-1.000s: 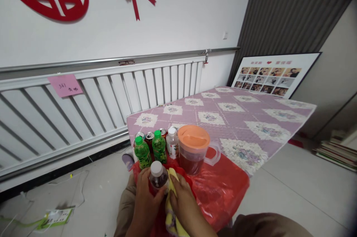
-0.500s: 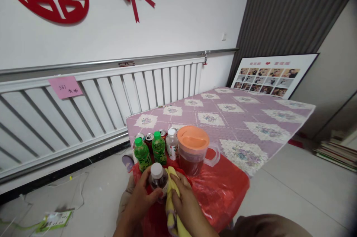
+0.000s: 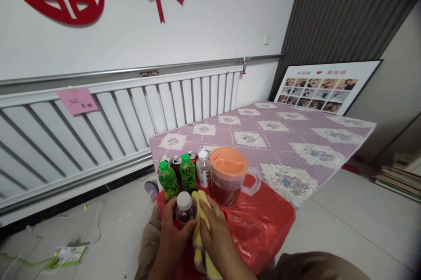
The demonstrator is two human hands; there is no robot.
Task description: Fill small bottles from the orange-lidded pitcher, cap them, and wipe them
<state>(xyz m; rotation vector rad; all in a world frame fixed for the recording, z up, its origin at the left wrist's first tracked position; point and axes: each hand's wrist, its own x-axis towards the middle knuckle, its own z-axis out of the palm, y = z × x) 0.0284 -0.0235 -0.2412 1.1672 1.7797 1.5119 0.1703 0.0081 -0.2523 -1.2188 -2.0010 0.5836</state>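
Note:
My left hand (image 3: 175, 232) is wrapped round a bottle (image 3: 184, 208) with a white cap and dark contents, which stands upright in front of me. A folded yellow cloth (image 3: 198, 238) is in my right hand (image 3: 217, 229), pressed against the bottle's right side. The bottle's lower part is hidden by my fingers and the cloth. Just beyond stand two green bottles (image 3: 168, 181) with green caps and a clear bottle (image 3: 204, 170) with a white cap. To their right is a clear pitcher (image 3: 227, 190) with an orange lid, holding brownish liquid.
Several cans (image 3: 176, 161) stand behind the green bottles. Red plastic sheeting (image 3: 263, 223) lies under the pitcher, over a table with a purple flowered cloth (image 3: 230, 133). A white radiator (image 3: 131, 117) runs along the wall. A power strip (image 3: 67, 256) lies on the floor at left.
My right hand and the cloth have shifted slightly up along the bottle's side, the fingers more bunched over the cloth. The left hand keeps its hold; the view has moved slightly.

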